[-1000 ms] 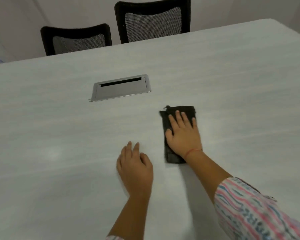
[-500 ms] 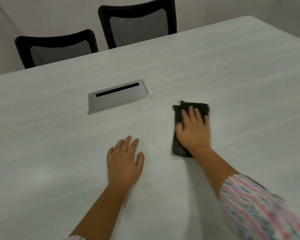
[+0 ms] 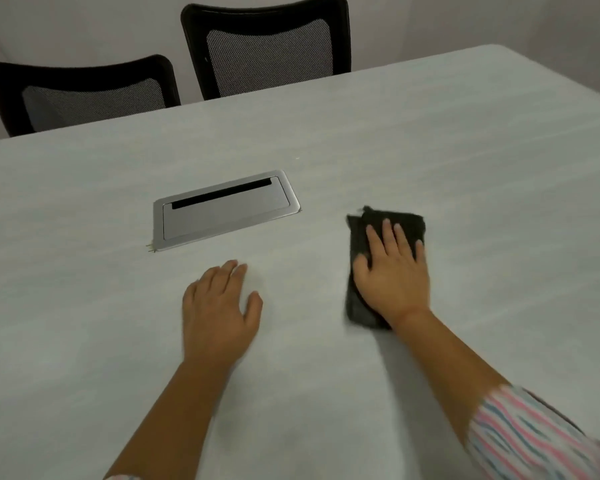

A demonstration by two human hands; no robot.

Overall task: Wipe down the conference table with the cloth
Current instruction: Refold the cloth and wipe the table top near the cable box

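We saw the right hand [image 3: 394, 275] lying flat on the dark folded cloth [image 3: 406, 222], palm down, with straight fingers [image 3: 386, 231] slightly spread and pressing it onto the pale grey table [image 3: 447, 140]; nothing was curled round the cloth, the hand simply bore down on it. The cloth lay right of the middle of the table, its far edge showing beyond the fingertips and its near left corner showing beside the wrist, while the rest was hidden under the palm. The left hand [image 3: 219, 313] rested palm down on the bare table, well apart from the cloth, with its fingers relaxed and close together and the thumb out to the side; it held nothing. Its outline was a little blurred, as was the striped pink, blue and white sleeve [image 3: 534, 441] on the right forearm at the lower right corner. Beyond the left hand we noted a silver rectangular hatch [image 3: 224, 211] set flush into the table, with a dark slot along its far edge. At the far side of the table stood two black mesh-backed chairs, a taller chair [image 3: 267, 46] and a lower chair [image 3: 84, 95] to its left, both close against the table's edge, with a plain light wall [image 3: 465, 19] behind them.
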